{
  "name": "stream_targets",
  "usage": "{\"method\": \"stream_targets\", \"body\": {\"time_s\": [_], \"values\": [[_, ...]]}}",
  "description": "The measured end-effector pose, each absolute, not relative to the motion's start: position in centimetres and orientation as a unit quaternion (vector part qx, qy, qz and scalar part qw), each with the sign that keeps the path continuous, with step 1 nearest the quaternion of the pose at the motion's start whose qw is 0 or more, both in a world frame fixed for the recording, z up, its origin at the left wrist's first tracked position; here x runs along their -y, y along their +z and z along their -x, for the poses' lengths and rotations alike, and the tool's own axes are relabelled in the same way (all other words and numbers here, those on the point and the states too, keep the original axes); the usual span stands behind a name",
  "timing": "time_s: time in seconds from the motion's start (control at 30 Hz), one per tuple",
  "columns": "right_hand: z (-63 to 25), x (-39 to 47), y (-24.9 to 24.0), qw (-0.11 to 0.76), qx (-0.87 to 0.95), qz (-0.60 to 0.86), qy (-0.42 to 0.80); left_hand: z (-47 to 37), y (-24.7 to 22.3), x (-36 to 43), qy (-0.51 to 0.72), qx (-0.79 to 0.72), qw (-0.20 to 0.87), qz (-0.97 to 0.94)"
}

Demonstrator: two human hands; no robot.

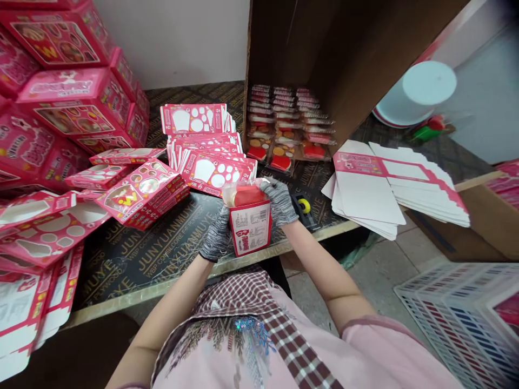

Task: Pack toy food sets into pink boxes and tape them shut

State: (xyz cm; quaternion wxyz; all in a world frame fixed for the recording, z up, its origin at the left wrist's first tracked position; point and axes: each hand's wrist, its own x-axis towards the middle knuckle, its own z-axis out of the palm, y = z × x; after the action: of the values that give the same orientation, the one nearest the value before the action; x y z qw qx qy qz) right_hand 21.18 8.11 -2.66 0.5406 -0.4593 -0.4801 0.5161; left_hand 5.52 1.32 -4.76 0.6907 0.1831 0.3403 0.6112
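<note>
Close to my body, a small pink-and-white printed carton is held upright at the table's front edge. My left hand, in a grey knit glove, grips the carton's left side, its fingers partly hidden behind it. A clear-wrapped packet with red contents sticks out of the carton's top. My right hand, gloved alike, pinches the packet's upper right corner while its palm lies along the carton's right side. Just behind the carton lies a stack of flat pink window cards.
Finished-looking pink boxes are piled high at left, with flatter cartons before them. A large brown box holds rows of wrapped packets. A tape dispenser, flat white-and-pink blanks and a white crate are at right.
</note>
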Motion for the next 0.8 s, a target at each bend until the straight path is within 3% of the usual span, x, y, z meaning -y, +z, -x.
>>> {"method": "stream_targets", "body": {"time_s": [0.23, 0.4, 0.63, 0.8], "values": [[-21.7, -4.9, -2.9, 0.601, 0.38, 0.393, 0.583, -5.1, -3.9, -1.5, 0.574, -0.34, 0.728, -0.16], [-21.9, -3.4, -3.3, 0.573, 0.333, 0.381, 0.645, -4.2, -2.6, -1.7, 0.558, -0.367, 0.714, -0.21], [-22.1, -3.6, -3.6, 0.572, 0.306, 0.37, 0.665, -3.7, -2.1, -1.4, 0.587, -0.391, 0.626, -0.333], [-22.2, -3.5, -3.9, 0.593, 0.362, 0.366, 0.62, -3.4, -2.7, 0.0, 0.614, -0.443, 0.458, -0.466]]}}
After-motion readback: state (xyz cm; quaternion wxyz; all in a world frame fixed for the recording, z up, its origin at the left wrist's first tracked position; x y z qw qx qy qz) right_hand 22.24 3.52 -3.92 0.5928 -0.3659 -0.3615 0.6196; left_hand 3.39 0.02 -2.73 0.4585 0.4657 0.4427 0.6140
